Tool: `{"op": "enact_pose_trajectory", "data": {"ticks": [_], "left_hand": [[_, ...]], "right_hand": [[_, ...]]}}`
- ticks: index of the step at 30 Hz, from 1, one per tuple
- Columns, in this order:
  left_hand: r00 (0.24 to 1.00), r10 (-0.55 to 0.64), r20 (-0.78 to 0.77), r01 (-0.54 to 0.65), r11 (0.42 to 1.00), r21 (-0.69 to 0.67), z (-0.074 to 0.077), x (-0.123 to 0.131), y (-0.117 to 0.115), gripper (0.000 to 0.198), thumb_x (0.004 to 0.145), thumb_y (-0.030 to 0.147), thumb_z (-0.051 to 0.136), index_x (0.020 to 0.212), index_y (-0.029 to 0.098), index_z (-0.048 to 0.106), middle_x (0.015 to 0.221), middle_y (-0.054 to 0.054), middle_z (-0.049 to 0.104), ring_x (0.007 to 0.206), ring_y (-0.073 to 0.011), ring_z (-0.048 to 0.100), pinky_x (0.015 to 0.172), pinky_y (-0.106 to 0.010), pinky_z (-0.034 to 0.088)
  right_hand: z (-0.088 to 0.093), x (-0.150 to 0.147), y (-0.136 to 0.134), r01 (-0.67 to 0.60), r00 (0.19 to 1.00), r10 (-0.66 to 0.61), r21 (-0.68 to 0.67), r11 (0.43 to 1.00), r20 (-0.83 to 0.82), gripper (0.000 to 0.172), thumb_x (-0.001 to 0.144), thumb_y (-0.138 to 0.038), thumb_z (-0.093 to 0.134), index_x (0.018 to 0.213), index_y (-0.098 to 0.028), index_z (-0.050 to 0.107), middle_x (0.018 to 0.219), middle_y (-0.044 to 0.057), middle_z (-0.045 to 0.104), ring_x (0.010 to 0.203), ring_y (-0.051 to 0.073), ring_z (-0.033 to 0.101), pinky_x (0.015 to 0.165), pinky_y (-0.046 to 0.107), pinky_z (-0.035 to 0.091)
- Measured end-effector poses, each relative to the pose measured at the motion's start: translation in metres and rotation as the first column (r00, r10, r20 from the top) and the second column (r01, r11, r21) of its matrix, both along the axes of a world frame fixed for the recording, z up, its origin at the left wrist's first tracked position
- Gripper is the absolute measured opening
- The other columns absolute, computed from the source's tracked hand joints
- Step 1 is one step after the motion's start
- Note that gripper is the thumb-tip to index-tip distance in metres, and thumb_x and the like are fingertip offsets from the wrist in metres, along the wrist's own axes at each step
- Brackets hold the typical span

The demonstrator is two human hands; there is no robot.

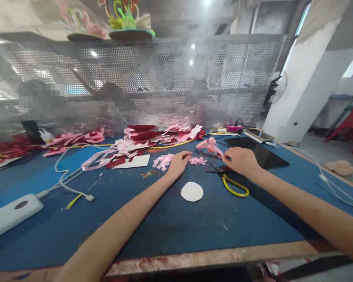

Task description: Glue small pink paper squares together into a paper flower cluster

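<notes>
My left hand (179, 164) is closed in a pinch above the tabletop, between two small heaps of cut pink pieces (163, 161); what its fingertips hold is too small to make out. My right hand (241, 161) has its fingers closed at the handle end of a pink hot glue gun (209, 145), whose nozzle points left. Just below that hand lie scissors with yellow handles (235, 187), their dark blades toward the left. A white round disc (191, 192) rests flat on the blue mat in front of both hands.
Behind the hands spreads a pile of pink and red strips (164, 135) with white card (132, 161). To the right lie a black tablet (261, 152) and a phone (259, 135). A white power strip (14, 215) and cables occupy the left. A perforated metal screen (164, 78) stands behind.
</notes>
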State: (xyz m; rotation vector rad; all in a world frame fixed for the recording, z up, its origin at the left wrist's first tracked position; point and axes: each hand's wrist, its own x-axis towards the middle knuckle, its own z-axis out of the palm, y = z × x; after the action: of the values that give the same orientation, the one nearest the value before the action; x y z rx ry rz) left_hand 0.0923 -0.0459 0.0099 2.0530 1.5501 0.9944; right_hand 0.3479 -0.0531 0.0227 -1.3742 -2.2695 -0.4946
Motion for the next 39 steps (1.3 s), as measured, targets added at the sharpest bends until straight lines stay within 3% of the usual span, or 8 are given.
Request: {"op": "enact_pose_trajectory", "data": {"ticks": [5,9,16,28,39], "left_hand": [[0.993,-0.066,-0.1,0.075,0.993,0.087,-0.001,0.015,0.001,0.026,0.091,0.031,0.053,0.111,0.016,0.058,0.113,-0.008,0.06,0.096,-0.02,0.06,0.083,-0.04,0.052],[0.984,-0.068,-0.164,0.091,0.987,0.135,-0.003,0.014,-0.006,0.027,0.091,0.031,0.053,0.112,0.016,0.058,0.114,-0.008,0.06,0.097,-0.0204,0.06,0.083,-0.04,0.052],[0.957,-0.053,-0.286,0.114,0.973,0.202,-0.006,0.009,-0.011,0.029,0.091,0.031,0.053,0.116,0.016,0.056,0.119,-0.01,0.057,0.102,-0.0217,0.058,0.086,-0.043,0.05],[0.803,-0.292,-0.52,0.417,0.898,0.139,-0.015,0.013,0.0,0.037,0.092,0.029,0.051,0.127,0.019,0.05,0.135,-0.011,0.048,0.122,-0.0273,0.047,0.101,-0.053,0.038],[0.798,-0.284,-0.531,0.426,0.89,0.164,-0.01,0.02,0.002,0.028,0.091,0.03,0.052,0.116,0.017,0.056,0.123,-0.01,0.055,0.109,-0.0233,0.055,0.093,-0.047,0.046]], "right_hand": [[0.017,-0.01,0.016,0.19,0.98,-0.194,-0.076,0.979,-0.042,0.024,0.092,-0.034,0.05,0.092,-0.014,0.063,0.093,0.006,0.065,0.085,0.017,0.061,0.075,0.034,0.049],[0.005,-0.003,0.014,0.288,0.947,-0.307,-0.179,0.941,-0.089,0.027,0.091,-0.035,0.052,0.108,-0.015,0.058,0.107,0.006,0.061,0.092,0.017,0.06,0.08,0.038,0.051],[-0.008,0.031,0.006,0.353,0.889,-0.432,-0.368,0.86,-0.155,0.028,0.091,-0.034,0.053,0.113,-0.017,0.056,0.114,0.007,0.059,0.096,0.018,0.06,0.081,0.038,0.052],[-0.005,0.02,0.006,0.249,0.912,-0.367,-0.465,0.85,-0.182,0.029,0.091,-0.034,0.053,0.114,-0.017,0.056,0.115,0.007,0.058,0.097,0.019,0.059,0.082,0.039,0.051],[-0.004,0.021,0.007,0.186,0.93,-0.305,-0.456,0.87,-0.203,0.029,0.091,-0.034,0.053,0.114,-0.017,0.056,0.114,0.007,0.058,0.096,0.019,0.06,0.081,0.038,0.052]]}}
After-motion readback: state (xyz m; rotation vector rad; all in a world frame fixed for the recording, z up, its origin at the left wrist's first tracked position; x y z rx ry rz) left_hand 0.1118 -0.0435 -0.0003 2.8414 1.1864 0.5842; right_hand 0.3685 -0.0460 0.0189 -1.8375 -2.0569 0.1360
